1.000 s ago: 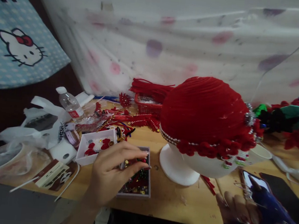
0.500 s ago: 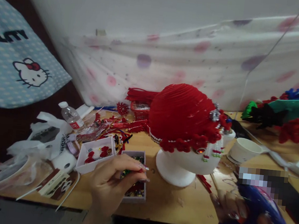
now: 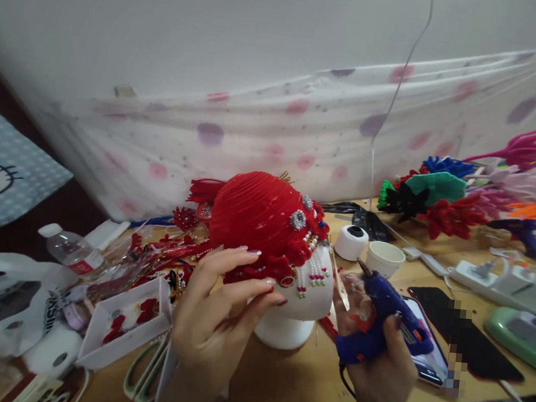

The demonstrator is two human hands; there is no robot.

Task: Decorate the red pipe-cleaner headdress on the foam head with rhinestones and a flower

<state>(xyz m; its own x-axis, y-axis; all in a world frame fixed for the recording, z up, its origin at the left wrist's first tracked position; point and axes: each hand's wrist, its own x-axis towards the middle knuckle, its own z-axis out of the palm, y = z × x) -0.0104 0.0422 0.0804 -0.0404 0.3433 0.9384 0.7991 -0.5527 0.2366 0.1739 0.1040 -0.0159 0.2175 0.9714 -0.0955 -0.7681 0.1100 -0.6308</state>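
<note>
Gripped by the handle in the right grip [image 3: 382,371]: glue gun [image 3: 381,307], clamped firmly. Pinched, it seems, between thumb and fingertip of the left grip [image 3: 214,313]: red bit [image 3: 272,289], too small to identify. Just beyond the left grip: red cap [image 3: 250,215] on white head [image 3: 319,297]; cannot tell whether touching the fingers. Beside the right grip's fingers: tweezers [image 3: 343,289]; cannot tell if held.

To handle well, in judgement: pinch lightly, by the edge. Aim the gun's nozzle clear of the left fingertips. Brace both wrists before closing the gap between grips. Avoid brushing the bead strings [image 3: 315,272], hanging between and beyond the grips; likely to swing or snag.

Pose: left arm angled up from below, back of hand toward the view, one finger lifted above the pinch. Right wrist rising from below, thumb near the gun's body, tilting the nozzle up and leftward.
</note>
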